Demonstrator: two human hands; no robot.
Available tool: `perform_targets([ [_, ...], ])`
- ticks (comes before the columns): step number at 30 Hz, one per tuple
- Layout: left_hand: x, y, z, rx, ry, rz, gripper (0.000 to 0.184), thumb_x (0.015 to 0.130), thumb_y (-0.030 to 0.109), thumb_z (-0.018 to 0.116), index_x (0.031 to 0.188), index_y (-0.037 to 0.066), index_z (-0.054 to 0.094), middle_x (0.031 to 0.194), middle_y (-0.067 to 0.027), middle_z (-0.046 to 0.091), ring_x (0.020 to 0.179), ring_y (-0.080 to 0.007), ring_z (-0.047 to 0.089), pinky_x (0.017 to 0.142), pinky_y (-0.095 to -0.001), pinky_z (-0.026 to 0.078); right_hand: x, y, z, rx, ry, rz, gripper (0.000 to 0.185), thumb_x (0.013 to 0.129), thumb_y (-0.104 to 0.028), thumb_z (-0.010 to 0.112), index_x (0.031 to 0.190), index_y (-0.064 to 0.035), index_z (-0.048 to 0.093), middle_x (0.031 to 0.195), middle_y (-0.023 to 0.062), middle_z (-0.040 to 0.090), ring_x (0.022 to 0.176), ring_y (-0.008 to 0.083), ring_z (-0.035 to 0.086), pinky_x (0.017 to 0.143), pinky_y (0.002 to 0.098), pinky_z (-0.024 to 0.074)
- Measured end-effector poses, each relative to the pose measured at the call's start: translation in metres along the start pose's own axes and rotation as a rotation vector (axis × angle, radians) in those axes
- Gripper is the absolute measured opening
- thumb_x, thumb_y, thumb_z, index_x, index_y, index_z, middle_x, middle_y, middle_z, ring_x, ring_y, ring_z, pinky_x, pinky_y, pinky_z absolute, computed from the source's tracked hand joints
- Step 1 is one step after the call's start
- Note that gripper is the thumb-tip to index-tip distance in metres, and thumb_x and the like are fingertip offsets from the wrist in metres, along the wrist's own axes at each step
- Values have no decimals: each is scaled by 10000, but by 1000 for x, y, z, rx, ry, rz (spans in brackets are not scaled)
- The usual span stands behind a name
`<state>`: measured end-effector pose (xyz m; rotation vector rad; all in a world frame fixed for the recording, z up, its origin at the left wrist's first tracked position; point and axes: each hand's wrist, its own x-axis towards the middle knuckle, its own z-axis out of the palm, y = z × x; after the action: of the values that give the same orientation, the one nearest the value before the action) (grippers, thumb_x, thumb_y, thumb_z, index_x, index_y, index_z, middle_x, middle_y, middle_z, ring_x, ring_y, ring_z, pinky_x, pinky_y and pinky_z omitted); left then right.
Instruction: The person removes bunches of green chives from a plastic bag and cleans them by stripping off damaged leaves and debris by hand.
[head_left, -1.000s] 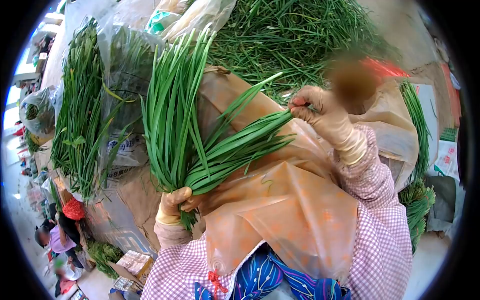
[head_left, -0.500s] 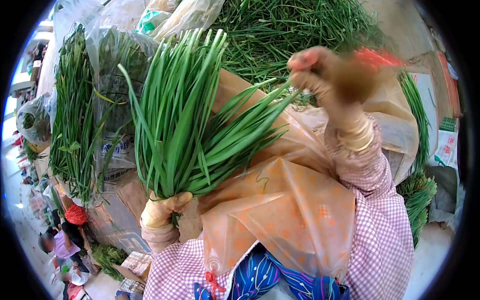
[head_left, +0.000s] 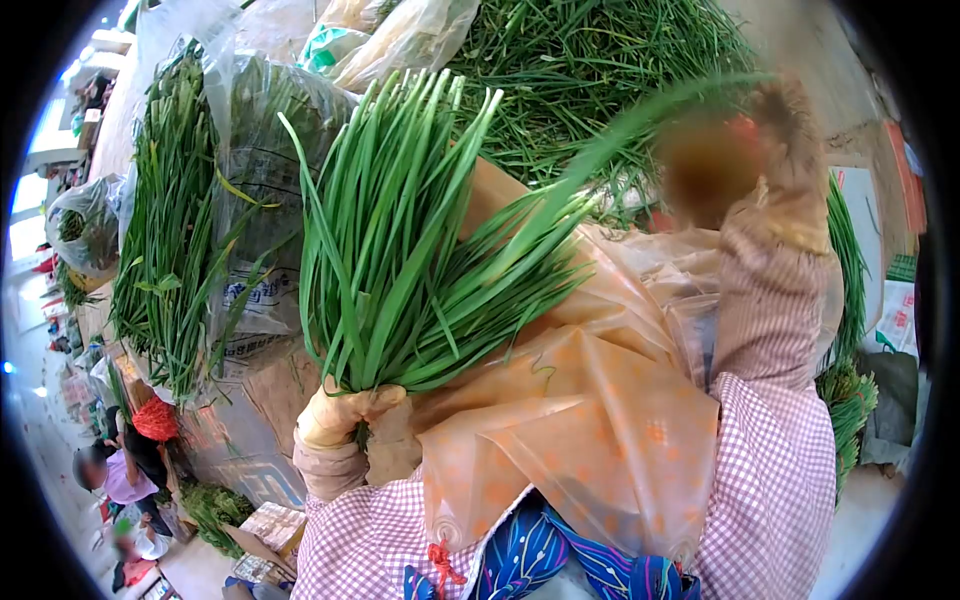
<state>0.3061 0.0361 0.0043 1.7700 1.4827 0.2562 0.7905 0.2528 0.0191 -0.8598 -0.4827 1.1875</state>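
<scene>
Your left hand [head_left: 352, 415], at about half past 7, is clenched around the lower end of the bunch [head_left: 385, 250], with a few leaf tips poking out below your fingers. The bunch fans upward from there, one part pointing to 11 o'clock with its pale cut ends uppermost, the other spreading toward 1 o'clock over your apron [head_left: 570, 420].

Your right hand [head_left: 785, 115] is raised at 2 o'clock, well apart from the left. A blurred strand of green leaf [head_left: 655, 105] runs between the bunch and that hand, but motion blur hides the fingers, so I cannot tell whether they grip it. A dark round smudge also covers the area just beside them.

At 1 o'clock, beyond the bunch, lies a loose pile [head_left: 600, 55] of long green leaves. At 10 o'clock you have a clear bag [head_left: 262, 200] of greens, with a tall bundle [head_left: 170, 230] just outside it. More long leaves [head_left: 845, 270] hang at 3 o'clock. Farther off at 8 o'clock are a red net bag [head_left: 153, 418] and another person [head_left: 125, 478].
</scene>
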Motion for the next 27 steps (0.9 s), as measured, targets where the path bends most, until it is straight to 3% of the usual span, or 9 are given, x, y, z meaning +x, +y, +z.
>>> perform_targets([
  [5, 7, 5, -5, -302, -60, -330, 424, 667, 54, 659, 1087, 26, 612, 1115, -133, 602, 1016, -323, 575, 928, -411, 458, 14, 39, -25, -1388, -282, -495, 219, 838, -152, 699, 1028, -56, 650, 949, 56, 663, 909, 204, 626, 832, 308, 493],
  [6, 14, 9, -10, 34, 13, 106, 442, 687, 49, 686, 1119, 14, 599, 1123, -131, 603, 1019, -311, 577, 923, -405, 457, 2, 52, -11, -1406, -447, -539, 232, 831, -152, 703, 1036, -60, 649, 980, 60, 659, 936, 211, 620, 848, 314, 486],
  [7, 18, 14, -15, 372, 81, 539, 463, 708, 43, 712, 1151, 2, 587, 1131, -128, 604, 1022, -299, 578, 918, -398, 456, -34, 64, 38, -1276, -492, -492, 244, 830, -144, 695, 1053, -61, 641, 1019, 76, 650, 961, 230, 616, 861, 322, 484],
  [11, 22, 61, -40, -623, -166, -172, 429, 820, 112, 719, 1203, -5, 566, 1165, -93, 603, 1050, -216, 558, 907, -360, 454, -49, 127, 92, -1112, -877, -429, 334, 894, -302, 597, 1125, -61, 601, 1120, 159, 594, 1115, 320, 537, 959, 398, 431],
  [14, 24, 52, -44, -192, -186, 165, 550, 747, 46, 732, 1254, 10, 522, 1207, -99, 589, 1109, -214, 533, 952, -350, 433, -36, 161, 96, -1109, -1061, -325, 443, 887, -379, 591, 1209, -75, 576, 1151, 178, 597, 1117, 332, 537, 968, 414, 418],
  [15, 23, 47, -46, 134, -148, 428, 539, 744, 20, 724, 1248, 16, 532, 1221, -93, 583, 1114, -200, 526, 955, -346, 427, -50, 142, 108, -846, -1067, 193, 390, 889, -312, 610, 1218, -103, 582, 1132, 176, 620, 1030, 272, 598, 887, 401, 479],
  [19, 26, 55, -64, 271, -311, 295, 502, 732, -18, 705, 1212, 14, 559, 1137, -95, 623, 1032, -214, 573, 900, -338, 462, -68, 160, 87, -937, -781, 269, 229, 881, -98, 593, 1101, -91, 658, 882, 86, 697, 728, 156, 652, 630, 292, 567],
  [21, 34, 75, -70, -135, -381, -222, 440, 731, -13, 681, 1161, 32, 596, 1004, -101, 655, 879, -250, 622, 785, -330, 509, -78, 167, 71, -675, -741, 279, 197, 928, -122, 545, 1065, -20, 643, 820, 72, 673, 664, 138, 646, 511, 269, 549],
  [27, 54, 120, -85, 254, -377, -202, 312, 743, 99, 683, 1053, 101, 648, 862, -134, 682, 741, -299, 657, 657, -344, 522, -62, 182, 43, -263, -326, 472, 171, 900, -137, 597, 959, 18, 640, 808, 62, 669, 657, 136, 623, 582, 243, 499],
])
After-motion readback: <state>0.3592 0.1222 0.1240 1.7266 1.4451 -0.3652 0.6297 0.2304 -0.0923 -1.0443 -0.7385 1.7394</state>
